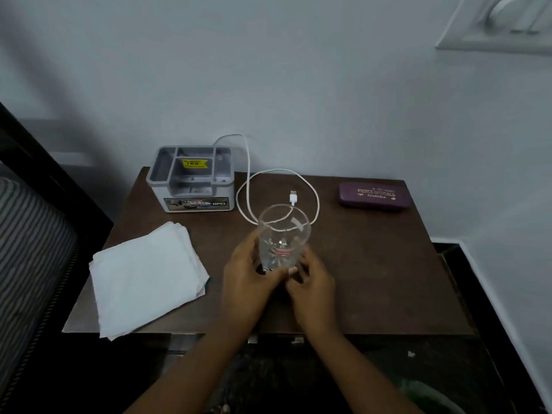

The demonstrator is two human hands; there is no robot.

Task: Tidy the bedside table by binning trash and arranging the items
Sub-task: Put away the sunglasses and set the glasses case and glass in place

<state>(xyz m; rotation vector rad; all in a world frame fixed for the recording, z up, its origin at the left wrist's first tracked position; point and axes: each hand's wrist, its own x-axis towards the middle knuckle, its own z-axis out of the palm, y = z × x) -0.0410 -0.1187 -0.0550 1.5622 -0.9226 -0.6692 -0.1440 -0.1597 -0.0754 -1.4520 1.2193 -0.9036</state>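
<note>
The base of the glass [283, 237] is hidden by the thumbs of the left hand [248, 276] and right hand [310, 282] curled round it, so whether it touches the table [373, 264] cannot be told. Both forearms are cut off at the near edge. The far end of the cable [248, 162] vanishes behind the organizer [158, 192], whose yellow sticker [194, 163] is too small to read. Striped bedding [27, 234] runs off the left edge. A blurred white fixture [501, 22] is cropped far right.

View: one wide-angle camera worn on the head.
Facing: forward and down onto the dark brown wooden surface [373, 279], with the pale grey wall [298, 70] behind it.
Nearness: close; the surface fills mid-frame.
</note>
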